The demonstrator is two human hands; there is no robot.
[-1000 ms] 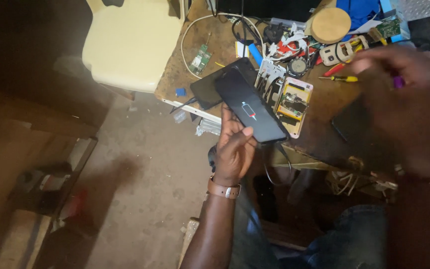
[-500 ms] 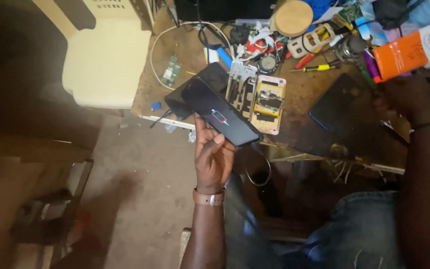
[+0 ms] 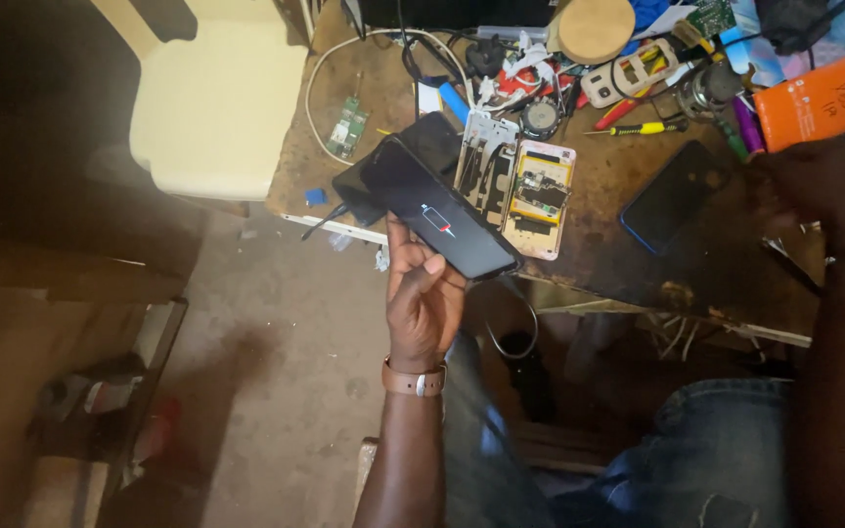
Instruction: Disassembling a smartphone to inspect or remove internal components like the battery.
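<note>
Phone direction: we see the black phone (image 3: 439, 208) with its long axis running diagonally, one end toward the upper left over the workbench (image 3: 628, 254) edge, the other toward the lower right.
Phone place: it hangs above the bench's near edge, raised in our left hand (image 3: 422, 298), screen up.
Phone look: a dark glossy slab; we make out a small low-battery symbol in red and white near the middle of the screen.
Left hand: fingers curled round the phone's lower end, gripping it from beneath; a tan watch strap (image 3: 413, 379) sits on the wrist.
Right hand: our right hand (image 3: 823, 186) rests at the bench's right side beside an orange box (image 3: 819, 98); too dark for us to tell whether it is spread or closed.
Counts: we count one phone held, one dark blue-edged phone (image 3: 675, 196) lying flat on the bench, two opened phone bodies (image 3: 515, 181) side by side, one round wooden disc (image 3: 594, 27), one yellow-handled screwdriver (image 3: 638, 128).
</note>
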